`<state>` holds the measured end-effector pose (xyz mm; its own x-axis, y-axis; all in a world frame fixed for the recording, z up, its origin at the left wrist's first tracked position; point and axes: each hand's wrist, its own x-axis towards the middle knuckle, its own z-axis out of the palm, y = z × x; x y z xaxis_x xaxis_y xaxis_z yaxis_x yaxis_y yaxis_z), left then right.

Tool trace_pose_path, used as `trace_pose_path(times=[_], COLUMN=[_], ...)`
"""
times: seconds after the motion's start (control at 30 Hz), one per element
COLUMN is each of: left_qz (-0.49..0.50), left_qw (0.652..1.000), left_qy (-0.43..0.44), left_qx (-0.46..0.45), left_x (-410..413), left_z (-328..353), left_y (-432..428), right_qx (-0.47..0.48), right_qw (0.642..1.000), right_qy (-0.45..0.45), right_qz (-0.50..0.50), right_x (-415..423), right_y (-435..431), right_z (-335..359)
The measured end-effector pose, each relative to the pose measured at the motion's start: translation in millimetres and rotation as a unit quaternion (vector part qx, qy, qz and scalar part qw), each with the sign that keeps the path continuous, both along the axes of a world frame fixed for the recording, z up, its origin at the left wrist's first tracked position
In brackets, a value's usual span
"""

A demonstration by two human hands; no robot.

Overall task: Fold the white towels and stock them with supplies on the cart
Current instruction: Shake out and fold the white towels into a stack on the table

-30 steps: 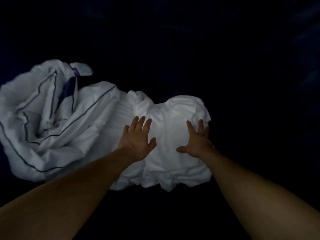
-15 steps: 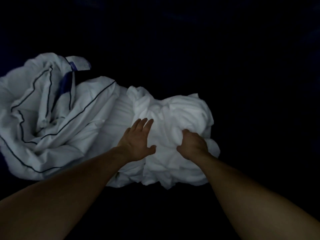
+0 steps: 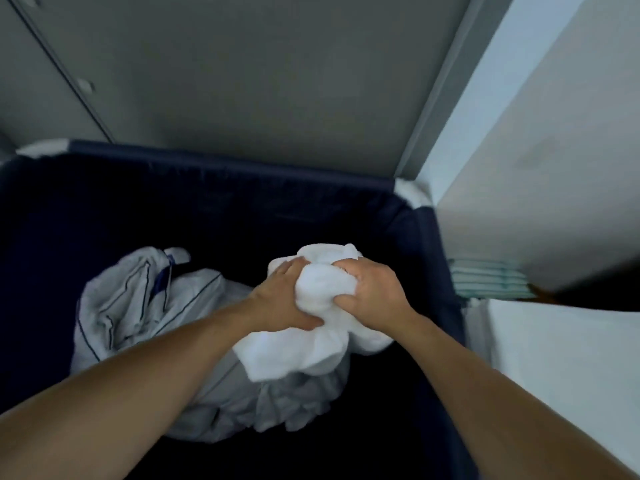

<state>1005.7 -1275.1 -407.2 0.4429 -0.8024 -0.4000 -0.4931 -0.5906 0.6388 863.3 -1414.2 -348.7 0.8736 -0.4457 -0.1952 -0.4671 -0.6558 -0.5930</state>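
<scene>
A crumpled white towel (image 3: 318,327) is bunched between both my hands, lifted above the linen in a deep navy fabric bin (image 3: 242,174). My left hand (image 3: 284,299) grips its left side with the thumb pressed into the cloth. My right hand (image 3: 374,296) grips the right side, fingers curled into the folds. Loose ends of the towel hang down below my wrists.
A crumpled white sheet with thin dark piping (image 3: 138,306) lies in the bin at the left, more white linen (image 3: 277,403) beneath the towel. Grey cabinet doors (image 3: 242,71) stand behind the bin. At the right are a white surface (image 3: 561,358) and stacked striped cloths (image 3: 485,278).
Both hands went from lying flat on the towel to gripping it, and have raised it out of the pile. The view has pulled back, showing the bin rim and cabinet.
</scene>
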Motion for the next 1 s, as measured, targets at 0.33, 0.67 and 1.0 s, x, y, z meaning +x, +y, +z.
trace_pose_path(times=[0.33, 0.67, 1.0], left_qz=[0.089, -0.174, -0.402], left_qw=[0.958, 0.845, 0.705], left_qy=[-0.16, -0.329, -0.476], left_qx=[-0.219, -0.385, -0.338], left_x=[-115, -268, -345], left_z=[257, 425, 383], left_y=[-55, -105, -161], right_qx=[0.251, 0.309, 0.351], right_qw=[0.905, 0.865, 0.809], right_qy=[-0.338, -0.334, -0.38], right_qz=[-0.065, -0.212, -0.281], right_x=[-134, -299, -425], right_y=[-58, -166, -161], right_z=[203, 316, 320])
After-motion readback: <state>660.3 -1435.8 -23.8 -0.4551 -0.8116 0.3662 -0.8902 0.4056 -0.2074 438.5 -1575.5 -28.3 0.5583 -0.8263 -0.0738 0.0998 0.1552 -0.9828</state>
